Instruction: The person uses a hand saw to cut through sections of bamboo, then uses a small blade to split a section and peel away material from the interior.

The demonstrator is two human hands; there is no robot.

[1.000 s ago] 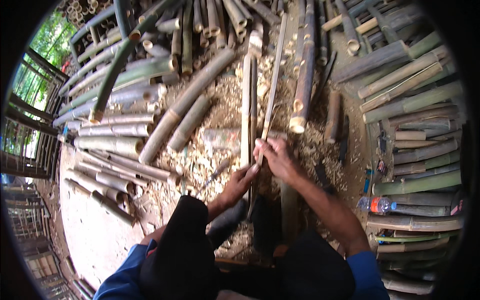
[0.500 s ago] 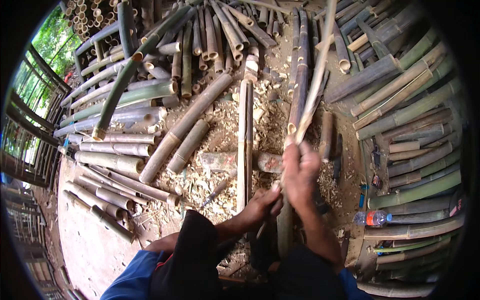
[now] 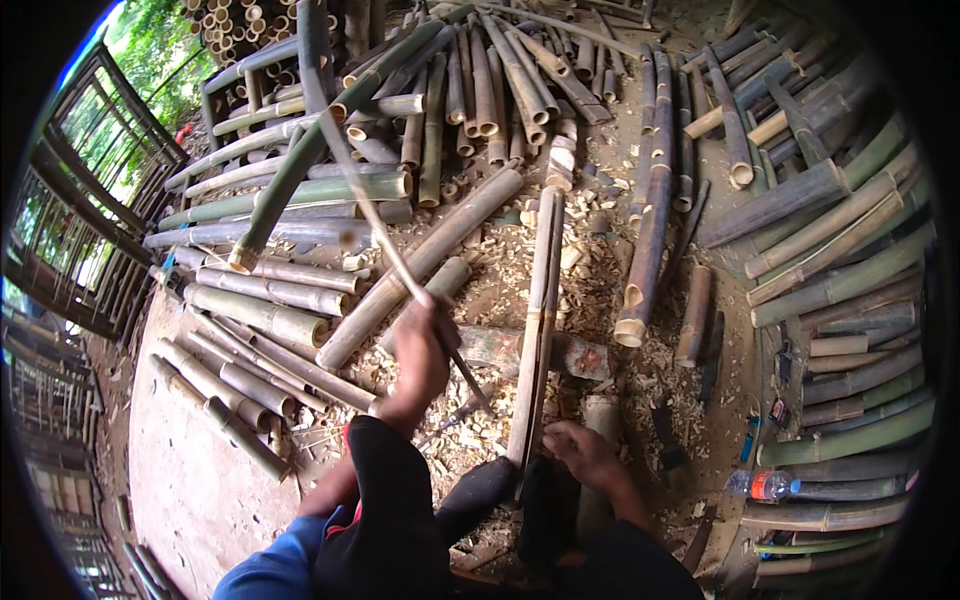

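My left hand [image 3: 422,350] is closed around a long thin bamboo strip [image 3: 372,210]. The strip slants from the far left down past my fist, and its lower end hangs over the shavings. My right hand [image 3: 585,455] has its fingers curled in, just right of the lower end of a split bamboo pole [image 3: 535,330]; whether something is in it is hidden. That pole rests across a short log [image 3: 480,348] between my legs. A knife-like tool [image 3: 452,420] lies among the shavings below my left hand.
Bamboo pieces [image 3: 260,315] lie in rows at left, and more bamboo [image 3: 770,205] lines the right side. A dark bamboo pole [image 3: 652,215] stretches away ahead. A plastic bottle [image 3: 765,486] lies at right. Wood shavings [image 3: 575,260] cover the middle ground.
The long strip has swung from the right side to the left and is now in my left hand alone. My right hand has let go of it and dropped lower. The view has shifted.
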